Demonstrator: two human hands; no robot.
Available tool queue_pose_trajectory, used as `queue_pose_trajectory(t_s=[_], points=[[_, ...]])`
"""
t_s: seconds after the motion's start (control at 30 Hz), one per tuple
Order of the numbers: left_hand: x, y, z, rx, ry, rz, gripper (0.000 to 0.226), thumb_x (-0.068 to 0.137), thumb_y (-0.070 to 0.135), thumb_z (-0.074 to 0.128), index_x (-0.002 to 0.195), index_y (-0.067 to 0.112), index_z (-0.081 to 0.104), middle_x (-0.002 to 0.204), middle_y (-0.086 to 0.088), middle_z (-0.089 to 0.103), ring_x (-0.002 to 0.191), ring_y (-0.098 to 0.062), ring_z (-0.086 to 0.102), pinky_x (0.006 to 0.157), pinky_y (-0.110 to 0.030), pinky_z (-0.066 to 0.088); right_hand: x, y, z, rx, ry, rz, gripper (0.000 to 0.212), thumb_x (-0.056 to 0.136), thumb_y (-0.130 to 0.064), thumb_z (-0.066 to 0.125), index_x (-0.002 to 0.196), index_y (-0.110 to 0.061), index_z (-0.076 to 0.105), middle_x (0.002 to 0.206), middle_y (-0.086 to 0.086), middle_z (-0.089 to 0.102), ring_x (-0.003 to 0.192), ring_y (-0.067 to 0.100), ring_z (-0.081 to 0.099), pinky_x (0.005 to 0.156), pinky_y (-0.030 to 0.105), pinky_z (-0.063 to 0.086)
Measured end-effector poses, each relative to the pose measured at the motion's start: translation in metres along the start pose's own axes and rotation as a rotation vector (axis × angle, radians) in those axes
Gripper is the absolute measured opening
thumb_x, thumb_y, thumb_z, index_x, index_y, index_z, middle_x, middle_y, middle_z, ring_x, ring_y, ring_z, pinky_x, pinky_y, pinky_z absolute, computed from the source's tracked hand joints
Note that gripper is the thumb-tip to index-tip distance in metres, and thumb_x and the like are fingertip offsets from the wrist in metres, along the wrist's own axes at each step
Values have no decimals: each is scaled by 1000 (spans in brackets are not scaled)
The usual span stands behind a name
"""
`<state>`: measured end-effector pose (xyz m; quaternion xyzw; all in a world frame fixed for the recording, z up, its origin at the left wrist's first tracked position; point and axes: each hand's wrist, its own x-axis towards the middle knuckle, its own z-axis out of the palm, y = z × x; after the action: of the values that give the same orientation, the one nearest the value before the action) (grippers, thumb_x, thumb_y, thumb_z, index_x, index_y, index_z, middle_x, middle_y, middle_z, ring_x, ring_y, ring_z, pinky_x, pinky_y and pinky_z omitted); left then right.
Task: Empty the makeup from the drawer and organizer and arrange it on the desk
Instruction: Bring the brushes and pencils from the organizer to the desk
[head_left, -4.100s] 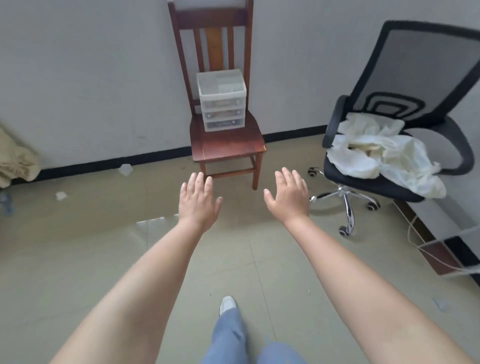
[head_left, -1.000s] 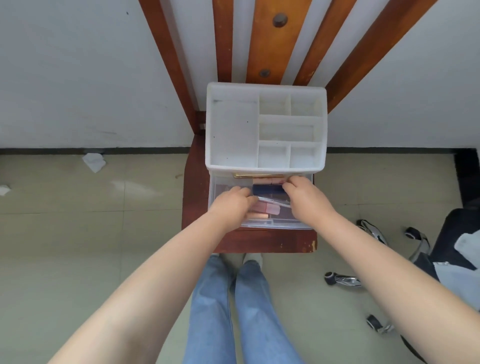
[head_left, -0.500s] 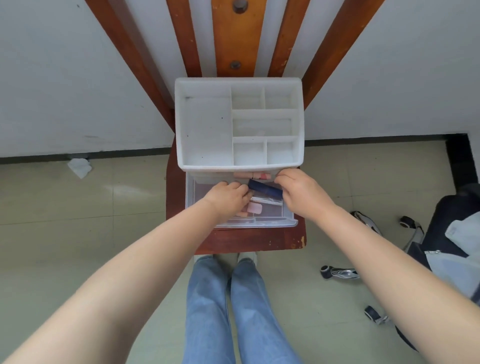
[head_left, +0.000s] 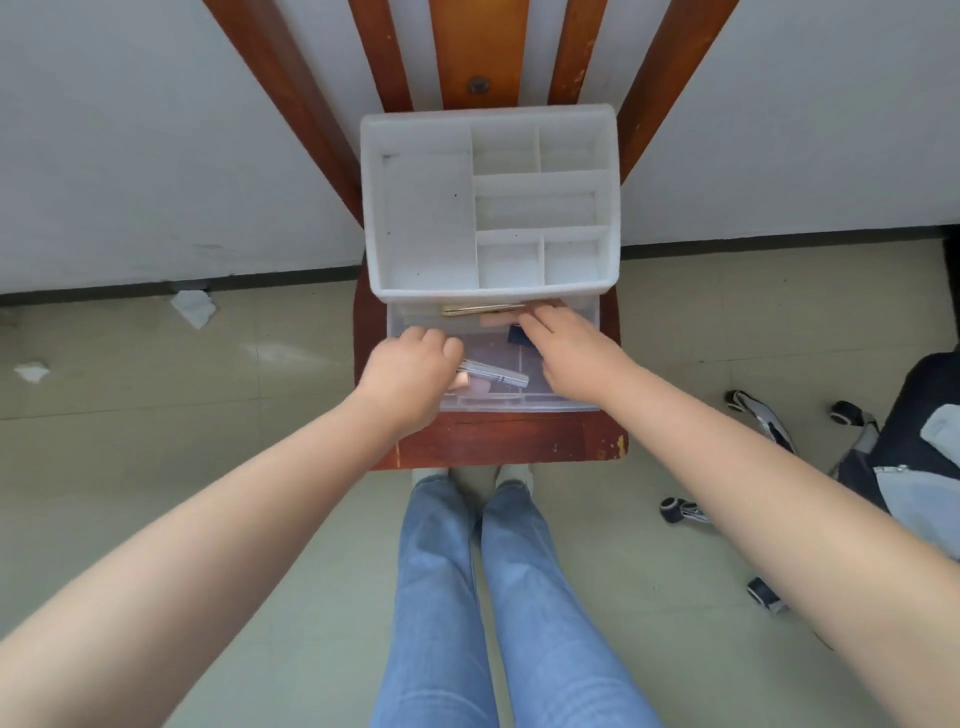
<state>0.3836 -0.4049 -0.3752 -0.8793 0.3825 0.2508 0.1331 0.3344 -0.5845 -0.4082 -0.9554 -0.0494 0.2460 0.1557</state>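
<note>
Barely begun: makeup (head_left: 493, 382) remained in open drawer (head_left: 519, 402) of organizer (head_left: 488, 291) on chair (head_left: 498, 447). Left hand (head_left: 410, 376) curled over silver tube (head_left: 498, 375), hold unconfirmed; right hand (head_left: 569, 351) fingers reached inside, grip hidden. Desk unseen.

Since half a second ago, the left hand (head_left: 413, 382) has drawn back toward the drawer's (head_left: 415, 325) front left, fingers curled over a silver tube (head_left: 493, 375) and pink items. The right hand (head_left: 569, 358) has reached deeper, fingertips now at the gold stick (head_left: 480, 309). The dark blue item (head_left: 518, 335) is now largely covered by the right hand.
</note>
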Motion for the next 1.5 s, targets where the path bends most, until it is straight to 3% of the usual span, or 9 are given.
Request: queue_pose_trajectory(t_s=[0.1, 0.23, 0.43, 0.57, 0.7, 0.87, 1.0, 1.33, 1.5], points=[[-21, -20, 2, -39, -11, -157, 24, 93, 18, 45, 114, 8, 42, 117, -10, 51, 109, -28, 47, 67, -31, 33, 21, -19, 2, -140, -65, 65, 75, 83, -1, 49, 145, -14, 9, 146, 12, 25, 132, 33, 27, 110, 40, 22], [-39, -40, 18, -128, -37, -298, 24, 93, 20, 46, 112, 7, 43, 117, -11, 50, 111, -30, 47, 74, -35, 40, 38, -30, 9, -224, -130, 169, 82, 80, -3, 54, 145, -17, 7, 147, 15, 22, 135, 35, 24, 112, 46, 17], [-46, -44, 36, -240, -38, -321, 23, 89, 15, 48, 109, 6, 44, 115, -12, 51, 108, -30, 48, 69, -33, 34, 32, -43, 21, -303, -94, 238, 52, 83, -5, 55, 131, -5, 33, 127, 18, 47, 117, 35, 44, 92, 42, 39], [-54, -45, 39, -346, -25, -333, 21, 87, 14, 49, 105, 5, 46, 112, -13, 53, 105, -31, 50, 68, -33, 34, 17, -52, 11, -216, -84, 243, 42, 82, -2, 53, 122, -4, 40, 119, 18, 52, 106, 36, 51, 77, 37, 44], [-61, -45, 30, -601, -6, -431, 20, 82, 12, 51, 100, 4, 48, 105, -16, 57, 89, -34, 53, 65, -34, 38, -18, -68, -17, 14, 77, 347, 27, 81, 1, 48, 107, -3, 43, 106, 18, 56, 92, 35, 56, 64, 30, 34], [-69, -38, 28, -750, -8, -438, 12, 82, 11, 51, 89, 8, 43, 101, -16, 58, 91, -35, 55, 65, -32, 38, -61, -89, 10, 817, 38, 667, 24, 74, 0, 59, 91, -10, 47, 84, 8, 52, 64, 22, 50, 60, 32, 44], [-72, -39, 38, -771, 2, -468, 15, 80, 9, 53, 84, 10, 38, 89, -11, 51, 91, -34, 55, 64, -30, 36, -65, -105, 59, 565, -61, 536, 21, 75, 1, 51, 88, -14, 43, 89, 10, 52, 82, 27, 50, 66, 26, 32], [-76, -48, 48, -786, 22, -531, 19, 80, 14, 55, 82, 9, 37, 85, -7, 46, 76, -27, 44, 63, -31, 35, -39, -87, 53, 343, 267, 399, 37, 74, 9, 45, 109, 2, 53, 114, 17, 53, 99, 35, 53, 75, 32, 39], [-74, -59, 40, -795, 49, -569, 17, 81, 16, 53, 83, 10, 37, 84, -6, 47, 74, -27, 45, 62, -30, 35, -13, -80, 28, 217, 225, 328, 48, 78, 10, 43, 125, 0, 45, 142, 12, 36, 110, 34, 49, 85, 36, 42]])
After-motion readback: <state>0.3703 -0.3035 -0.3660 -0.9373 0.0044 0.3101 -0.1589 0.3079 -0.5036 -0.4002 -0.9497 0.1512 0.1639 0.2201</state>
